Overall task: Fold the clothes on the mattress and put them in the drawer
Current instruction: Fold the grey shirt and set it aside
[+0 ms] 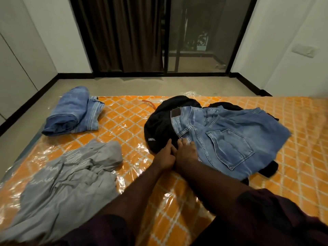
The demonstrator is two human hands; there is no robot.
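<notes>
An orange patterned mattress point(134, 119) wrapped in clear plastic fills the lower view. In the middle lie crumpled light blue jeans point(227, 137), back pocket up, on top of a black garment point(159, 125) with white lettering. My left hand point(166, 157) and my right hand point(186, 151) meet at the jeans' left edge, by the waistband. Both have curled fingers pinching the denim there, where it overlaps the black cloth. A folded pair of blue jeans point(72, 112) sits at the mattress's far left corner. A rumpled grey garment point(67, 183) lies at the near left.
Bare grey floor point(142, 86) lies beyond the mattress, up to a glass sliding door point(195, 41) with a dark brown curtain point(120, 36). White cupboard panels point(16, 68) line the left wall. No drawer is in view.
</notes>
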